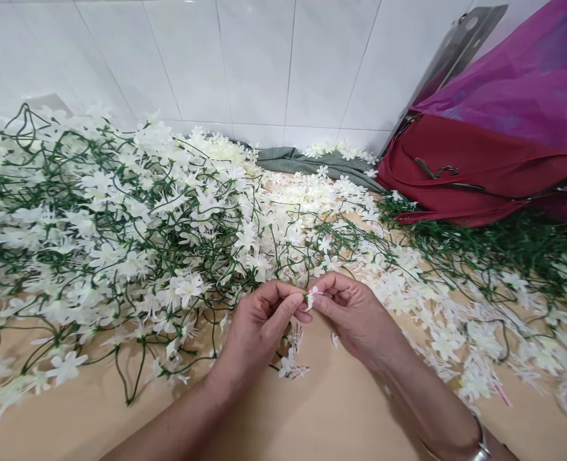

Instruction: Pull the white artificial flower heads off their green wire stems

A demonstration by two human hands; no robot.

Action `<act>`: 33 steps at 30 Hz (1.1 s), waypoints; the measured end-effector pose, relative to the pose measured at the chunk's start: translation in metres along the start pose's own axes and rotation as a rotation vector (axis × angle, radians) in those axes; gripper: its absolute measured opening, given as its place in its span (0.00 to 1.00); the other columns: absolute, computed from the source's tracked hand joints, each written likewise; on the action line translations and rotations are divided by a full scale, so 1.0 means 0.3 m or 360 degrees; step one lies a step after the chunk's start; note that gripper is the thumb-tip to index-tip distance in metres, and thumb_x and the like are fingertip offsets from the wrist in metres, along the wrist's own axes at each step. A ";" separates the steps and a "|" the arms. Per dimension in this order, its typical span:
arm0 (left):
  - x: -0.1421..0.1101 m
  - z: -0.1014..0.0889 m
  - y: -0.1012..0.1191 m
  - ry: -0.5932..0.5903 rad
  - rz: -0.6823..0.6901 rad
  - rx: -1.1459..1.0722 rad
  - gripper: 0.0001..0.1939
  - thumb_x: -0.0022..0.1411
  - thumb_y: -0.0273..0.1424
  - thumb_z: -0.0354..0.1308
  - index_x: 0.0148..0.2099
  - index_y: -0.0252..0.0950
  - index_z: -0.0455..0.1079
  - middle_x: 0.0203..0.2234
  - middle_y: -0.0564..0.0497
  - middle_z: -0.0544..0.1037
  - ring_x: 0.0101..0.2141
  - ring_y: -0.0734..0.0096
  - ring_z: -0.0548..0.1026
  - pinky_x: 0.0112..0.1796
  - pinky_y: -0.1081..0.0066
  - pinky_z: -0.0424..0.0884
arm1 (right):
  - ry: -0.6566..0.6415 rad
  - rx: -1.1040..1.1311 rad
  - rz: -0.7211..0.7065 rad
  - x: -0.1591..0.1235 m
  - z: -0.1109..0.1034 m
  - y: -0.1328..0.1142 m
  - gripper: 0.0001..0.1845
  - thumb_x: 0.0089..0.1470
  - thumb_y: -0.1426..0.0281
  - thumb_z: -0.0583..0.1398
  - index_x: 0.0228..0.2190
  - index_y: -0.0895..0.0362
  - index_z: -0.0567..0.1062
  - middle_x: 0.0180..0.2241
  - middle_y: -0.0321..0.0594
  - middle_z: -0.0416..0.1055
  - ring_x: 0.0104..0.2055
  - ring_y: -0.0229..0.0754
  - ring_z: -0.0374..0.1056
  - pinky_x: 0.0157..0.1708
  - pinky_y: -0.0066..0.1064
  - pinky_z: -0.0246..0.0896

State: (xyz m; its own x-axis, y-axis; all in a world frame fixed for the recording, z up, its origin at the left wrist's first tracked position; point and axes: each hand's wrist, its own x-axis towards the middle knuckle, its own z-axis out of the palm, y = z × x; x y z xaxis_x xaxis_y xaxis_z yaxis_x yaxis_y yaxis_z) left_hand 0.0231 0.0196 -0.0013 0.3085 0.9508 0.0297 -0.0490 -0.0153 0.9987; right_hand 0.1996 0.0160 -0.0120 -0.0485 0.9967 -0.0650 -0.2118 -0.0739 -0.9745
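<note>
Near the middle of the view, my left hand [264, 326] pinches the green stem end of a small white artificial flower. My right hand [355, 314] meets it fingertip to fingertip, its thumb and forefinger closed on the petals of that artificial flower [313, 297]. Below my left fingers lies another white flower [290, 365] with thin stamens, partly hidden by the hand. A single loose petal [335, 340] rests on the table under my right hand.
A big heap of white flowers on green stems [134, 224] fills the left. Loose white blossoms [307, 195] lie behind my hands. At the right are green stems [499, 250], more white pieces [480, 339], a red bag [475, 166] and a purple cloth [518, 83]. A tiled wall [259, 64] stands behind.
</note>
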 end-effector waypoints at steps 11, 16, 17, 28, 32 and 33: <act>-0.005 0.021 0.008 0.0001 0.0065 0.0035 0.15 0.71 0.39 0.60 0.35 0.34 0.74 0.27 0.50 0.80 0.30 0.72 0.76 0.36 0.73 0.70 | -0.0015 0.0032 -0.0031 -0.003 0.010 -0.036 0.17 0.45 0.58 0.76 0.28 0.53 0.78 0.24 0.31 0.70 0.28 0.36 0.63 0.32 0.30 0.58; -0.019 -0.014 0.105 0.0386 0.0676 0.0417 0.09 0.73 0.32 0.57 0.52 0.39 0.75 0.33 0.52 0.81 0.33 0.73 0.79 0.37 0.71 0.76 | 0.0072 0.0099 -0.0125 -0.011 -0.014 -0.086 0.15 0.46 0.59 0.76 0.31 0.53 0.80 0.30 0.35 0.76 0.34 0.38 0.68 0.40 0.31 0.62; -0.019 -0.033 0.129 0.0719 0.0914 0.0599 0.13 0.73 0.29 0.58 0.57 0.43 0.74 0.43 0.50 0.81 0.43 0.70 0.80 0.45 0.68 0.77 | 0.0112 0.0109 -0.0149 -0.009 -0.022 -0.091 0.14 0.48 0.59 0.75 0.30 0.53 0.80 0.30 0.35 0.76 0.35 0.38 0.69 0.41 0.32 0.62; -0.045 -0.068 0.169 0.1116 0.1571 0.1505 0.38 0.60 0.15 0.57 0.71 0.40 0.62 0.68 0.43 0.64 0.68 0.47 0.61 0.68 0.44 0.60 | 0.0353 -0.0341 -0.0362 0.020 -0.098 -0.093 0.12 0.52 0.61 0.71 0.30 0.54 0.79 0.29 0.34 0.74 0.33 0.38 0.67 0.38 0.31 0.62; -0.043 -0.058 0.148 0.0760 0.1625 0.1444 0.26 0.61 0.13 0.59 0.58 0.38 0.74 0.48 0.45 0.80 0.49 0.63 0.78 0.53 0.63 0.75 | 0.0234 -0.0641 -0.0383 0.000 -0.081 -0.111 0.07 0.53 0.65 0.70 0.30 0.54 0.78 0.30 0.35 0.74 0.34 0.40 0.68 0.37 0.33 0.62; -0.040 -0.059 0.147 0.0657 0.1597 0.1427 0.23 0.62 0.13 0.58 0.56 0.37 0.74 0.46 0.45 0.81 0.47 0.66 0.79 0.52 0.66 0.75 | 0.0169 -0.0720 -0.0382 -0.009 -0.074 -0.116 0.06 0.54 0.66 0.69 0.30 0.54 0.79 0.30 0.35 0.75 0.34 0.40 0.69 0.38 0.33 0.62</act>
State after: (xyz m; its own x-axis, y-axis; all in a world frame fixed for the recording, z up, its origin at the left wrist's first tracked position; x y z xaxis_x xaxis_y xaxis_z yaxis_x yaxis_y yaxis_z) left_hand 0.0004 0.0129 0.0416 0.1990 0.4361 0.8776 0.5833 -0.7723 0.2515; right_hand 0.2289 0.0168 0.0173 0.0539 0.9834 0.1733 0.2395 0.1557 -0.9583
